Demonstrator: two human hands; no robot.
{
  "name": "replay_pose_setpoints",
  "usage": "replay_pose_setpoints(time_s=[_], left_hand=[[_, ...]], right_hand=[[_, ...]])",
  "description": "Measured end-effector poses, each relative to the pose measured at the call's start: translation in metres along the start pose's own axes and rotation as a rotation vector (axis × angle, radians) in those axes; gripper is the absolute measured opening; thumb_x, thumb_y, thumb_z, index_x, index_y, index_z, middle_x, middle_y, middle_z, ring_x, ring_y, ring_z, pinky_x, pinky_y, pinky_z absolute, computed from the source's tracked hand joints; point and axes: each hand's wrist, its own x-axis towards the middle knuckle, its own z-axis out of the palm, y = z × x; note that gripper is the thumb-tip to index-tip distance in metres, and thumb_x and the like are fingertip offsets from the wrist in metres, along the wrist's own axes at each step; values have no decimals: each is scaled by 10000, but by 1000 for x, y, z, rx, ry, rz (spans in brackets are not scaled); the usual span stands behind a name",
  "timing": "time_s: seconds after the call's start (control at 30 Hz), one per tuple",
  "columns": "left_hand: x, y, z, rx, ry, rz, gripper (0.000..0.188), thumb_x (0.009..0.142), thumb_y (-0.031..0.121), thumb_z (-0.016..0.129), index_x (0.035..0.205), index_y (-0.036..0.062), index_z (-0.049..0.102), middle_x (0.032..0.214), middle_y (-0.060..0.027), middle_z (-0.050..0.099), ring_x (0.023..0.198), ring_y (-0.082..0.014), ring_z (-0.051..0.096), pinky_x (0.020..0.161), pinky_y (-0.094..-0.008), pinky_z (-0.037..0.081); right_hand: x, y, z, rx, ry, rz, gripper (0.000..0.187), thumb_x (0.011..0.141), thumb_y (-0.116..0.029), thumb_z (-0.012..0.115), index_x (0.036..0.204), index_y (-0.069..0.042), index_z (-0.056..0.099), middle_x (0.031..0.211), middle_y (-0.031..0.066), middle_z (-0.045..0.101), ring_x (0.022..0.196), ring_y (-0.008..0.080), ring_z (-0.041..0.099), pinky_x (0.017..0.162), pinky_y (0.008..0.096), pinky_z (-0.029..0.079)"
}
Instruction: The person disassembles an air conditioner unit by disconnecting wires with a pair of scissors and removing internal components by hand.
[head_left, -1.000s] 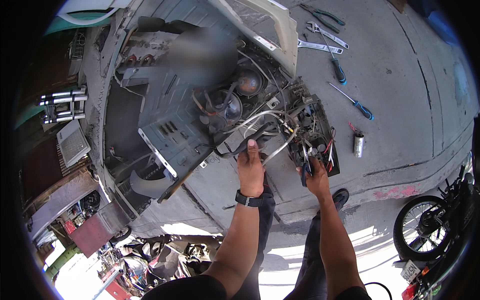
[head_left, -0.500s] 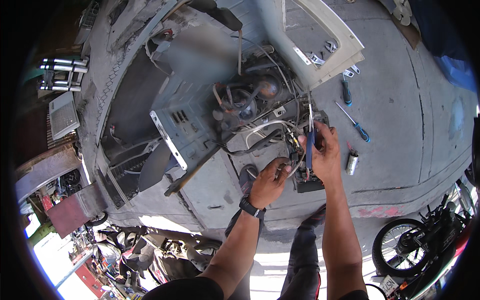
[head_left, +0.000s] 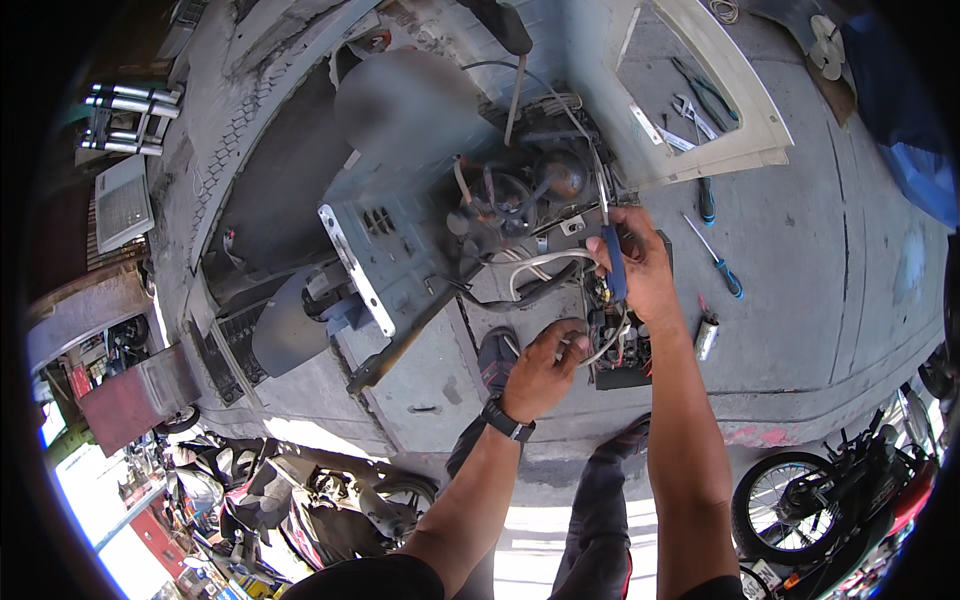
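Note:
My left hand [head_left: 545, 372] is closed around a pale grey cable [head_left: 606, 347] that loops toward an open electrical box [head_left: 624, 377]. In my right hand [head_left: 643, 268] is a long blue-handled tool [head_left: 615, 268] with a slim metal end pointing away from me; its exact kind is unclear. It is held upright over the far part of the box, whose wires and terminals are partly hidden by my fingers. White and black wires [head_left: 540, 262] run from the box to an opened metal cabinet [head_left: 425, 265], where a rusty-topped round compressor [head_left: 560, 178] sits among pipes.
Right of the box lie a metal capacitor [head_left: 706, 338], a blue screwdriver [head_left: 728, 278] and a second blue handle [head_left: 708, 200]. An adjustable wrench [head_left: 694, 117] and pliers [head_left: 708, 90] show through the panel opening. Motorcycles [head_left: 800, 495] stand at lower right and lower left.
The view has shifted slightly. My right hand has moved the blue-handled tool a little farther from me and to the left. My left hand still grips the cable.

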Motion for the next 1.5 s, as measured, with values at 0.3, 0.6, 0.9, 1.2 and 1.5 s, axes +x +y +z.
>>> replay_pose_setpoints(time_s=[0.3, 0.6, 0.9, 1.2, 1.5], left_hand=[[6, -3, -2, -57, 69, 56, 355, 1003, 239, 595, 1293, 47, 526, 1027, -160, 679, 838, -273, 684, 731, -349, 528], [10, 5, -7, -170, 89, -32, 424, 975, 169, 621, 1347, 30, 473, 1037, -162, 668, 894, -296, 674, 772, -378, 529], [9, -10, 0, -114, 51, 10, 422, 987, 237, 612, 1346, 53, 484, 1003, -169, 677, 899, -342, 676, 785, -415, 521], [6, 22, -13, 35, -151, -98, 368, 973, 363, 654, 1024, -1, 664, 680, -75, 622, 619, -227, 587, 599, -354, 453], [3, 45, -12, -975, 339, 143, 219, 1000, 303, 626, 889, 114, 618, 867, -28, 565, 779, -113, 460, 713, -281, 360]], right_hand=[[-18, -12, -7, -24, -69, 0, 359, 864, -2, 745, 1162, 8, 543, 1019, 18, 484, 641, 72, 534, 510, 250, 421], [-19, -1, -6, -76, -81, -1, 382, 857, 36, 723, 1178, 8, 516, 1032, 32, 473, 681, 75, 560, 549, 239, 437], [-23, 0, -10, -28, -110, 65, 413, 850, 56, 705, 1196, -14, 491, 1075, 39, 478, 759, 79, 556, 599, 244, 465], [-70, 10, -57, 189, -90, 208, 480, 865, -15, 742, 1279, -60, 504, 1148, 49, 590, 849, 90, 562, 684, 267, 501], [-148, 105, -78, 497, -7, 527, 503, 907, -395, 739, 1236, -65, 550, 970, 6, 564, 882, 129, 584, 777, 284, 517]])
